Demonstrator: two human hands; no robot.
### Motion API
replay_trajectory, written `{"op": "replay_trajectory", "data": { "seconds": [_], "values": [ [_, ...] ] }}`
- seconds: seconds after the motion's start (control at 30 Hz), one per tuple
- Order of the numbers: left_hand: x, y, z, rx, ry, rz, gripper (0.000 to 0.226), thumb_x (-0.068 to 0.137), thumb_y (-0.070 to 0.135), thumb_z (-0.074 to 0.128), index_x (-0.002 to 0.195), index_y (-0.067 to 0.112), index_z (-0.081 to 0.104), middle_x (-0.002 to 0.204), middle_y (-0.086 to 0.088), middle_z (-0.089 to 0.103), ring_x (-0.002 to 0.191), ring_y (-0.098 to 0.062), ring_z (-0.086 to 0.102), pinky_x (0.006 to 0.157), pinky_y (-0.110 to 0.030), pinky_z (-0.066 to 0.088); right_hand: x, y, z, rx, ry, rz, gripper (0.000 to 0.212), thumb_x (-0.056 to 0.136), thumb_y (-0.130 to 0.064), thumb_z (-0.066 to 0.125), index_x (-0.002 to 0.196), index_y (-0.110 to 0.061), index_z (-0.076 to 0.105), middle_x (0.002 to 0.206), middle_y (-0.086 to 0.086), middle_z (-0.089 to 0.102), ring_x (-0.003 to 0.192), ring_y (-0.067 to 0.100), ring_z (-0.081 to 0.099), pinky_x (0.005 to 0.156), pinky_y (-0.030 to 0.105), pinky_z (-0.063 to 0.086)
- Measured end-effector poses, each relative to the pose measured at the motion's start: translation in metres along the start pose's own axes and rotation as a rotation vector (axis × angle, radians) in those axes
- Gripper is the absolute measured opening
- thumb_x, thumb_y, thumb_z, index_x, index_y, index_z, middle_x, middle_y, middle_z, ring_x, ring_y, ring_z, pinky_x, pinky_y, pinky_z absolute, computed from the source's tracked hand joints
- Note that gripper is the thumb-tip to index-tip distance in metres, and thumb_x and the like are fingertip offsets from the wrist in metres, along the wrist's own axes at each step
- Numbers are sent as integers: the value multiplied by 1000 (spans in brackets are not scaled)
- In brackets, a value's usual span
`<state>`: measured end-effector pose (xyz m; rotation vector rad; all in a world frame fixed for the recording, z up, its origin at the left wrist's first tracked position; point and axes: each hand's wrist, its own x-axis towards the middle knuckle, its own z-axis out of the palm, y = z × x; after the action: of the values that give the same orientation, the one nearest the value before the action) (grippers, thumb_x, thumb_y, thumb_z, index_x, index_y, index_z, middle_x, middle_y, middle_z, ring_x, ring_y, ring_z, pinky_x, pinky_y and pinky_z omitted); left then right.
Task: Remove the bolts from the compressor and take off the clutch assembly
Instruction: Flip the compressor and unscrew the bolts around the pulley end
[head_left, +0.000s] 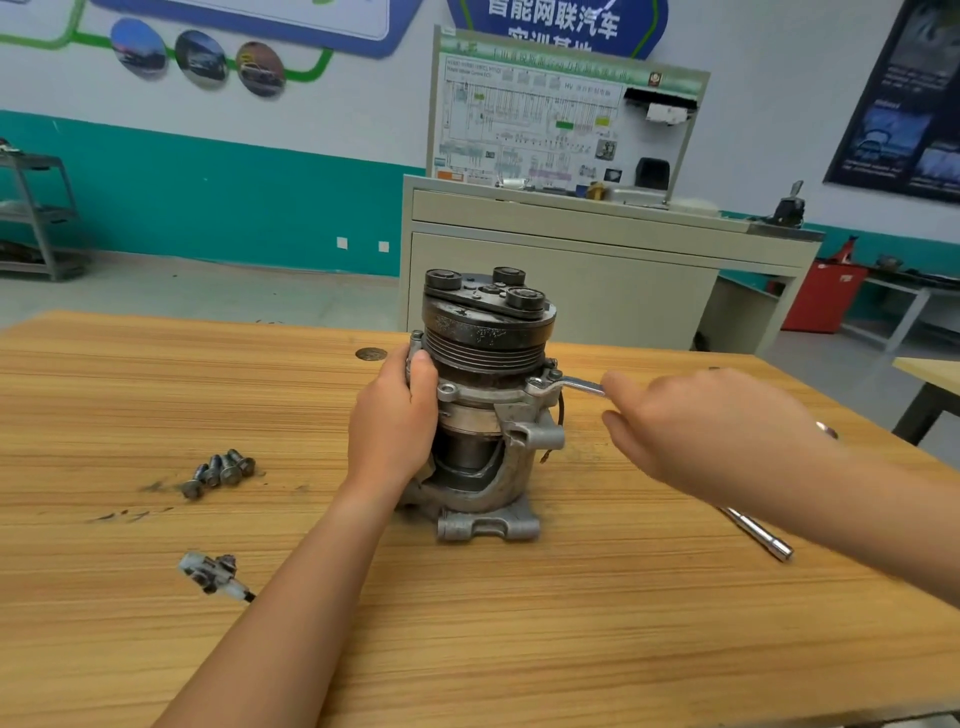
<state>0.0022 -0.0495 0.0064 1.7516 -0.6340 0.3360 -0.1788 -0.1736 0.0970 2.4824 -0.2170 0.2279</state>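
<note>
You're partway: four bolts (221, 470) lie loose on the worktop (571, 623), but the clutch assembly (485, 322) still caps the upright compressor (519, 431) mid-worktop. Your left hand (392, 421) curls its fingers round the body. Your right hand (701, 431) pinches the wrench (576, 385) set at the flange.

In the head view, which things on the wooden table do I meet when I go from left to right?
A pile of loose dark steel bolts → left hand → grey metal compressor with black clutch pulley → flat silver wrench → right hand.

Wood table (519, 623) w/ connector plug (213, 571) front-left, training-board cabinet (561, 280) behind
</note>
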Motion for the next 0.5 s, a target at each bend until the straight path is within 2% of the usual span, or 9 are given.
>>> {"op": "replay_trajectory", "data": {
  "seconds": [0.07, 0.1, 0.17, 0.23, 0.33, 0.43, 0.5],
  "values": [
    [1, 0, -2, 7, -10, 17, 38, 90, 43, 22, 93, 25, 55, 74, 15, 56, 71, 1, 51, 57, -24, 36, 5, 22, 12, 119, 138, -130, 15, 85, -19, 55, 96, -8, 58, 45, -4, 42, 31, 13, 33, 31, 17, 27],
    [2, -1, -3, -1, -16, 20, 41, 88, 45, 21, 94, 26, 57, 76, 15, 57, 72, 1, 52, 59, -23, 38, 10, 32, 18, 161, 216, -208, 16, 81, -13, 56, 91, -4, 64, 43, 0, 46, 28, 17, 35, 29, 18, 31],
    [2, -3, -3, -43, -19, 15, 45, 87, 47, 22, 96, 25, 60, 77, 14, 61, 73, 0, 55, 60, -23, 41, 31, 49, 34, 141, 286, -330, 21, 80, -5, 54, 93, 2, 68, 46, 7, 52, 28, 21, 41, 28, 21, 36],
    [1, -4, -2, -96, -23, 3, 44, 88, 47, 23, 94, 25, 62, 78, 12, 63, 75, 1, 56, 61, -19, 42, 54, 54, 42, 136, 311, -368, 24, 74, 6, 65, 98, 6, 66, 52, 12, 56, 34, 24, 48, 31, 25, 42],
    [1, -5, -1, -123, -27, -9, 44, 88, 47, 24, 98, 26, 62, 83, 15, 64, 80, 6, 56, 63, -16, 41, 81, 46, 55, 212, 324, -366, 28, 74, 11, 68, 102, 8, 64, 70, 20, 65, 56, 31, 62, 45, 35, 53],
    [0, -5, -1, -117, -20, -8, 38, 92, 44, 25, 94, 30, 60, 81, 16, 62, 78, 11, 54, 60, -14, 38, 86, 35, 60, 264, 326, -265, 25, 88, 4, 54, 112, 4, 60, 93, 20, 67, 81, 34, 65, 62, 44, 55],
    [-1, -4, -1, -122, -22, -18, 38, 92, 44, 25, 93, 29, 60, 80, 15, 62, 77, 10, 54, 60, -16, 38, 77, 34, 62, 437, 503, -66, 23, 91, 1, 50, 112, 5, 60, 81, 20, 66, 68, 34, 64, 55, 42, 53]
  ]
}}
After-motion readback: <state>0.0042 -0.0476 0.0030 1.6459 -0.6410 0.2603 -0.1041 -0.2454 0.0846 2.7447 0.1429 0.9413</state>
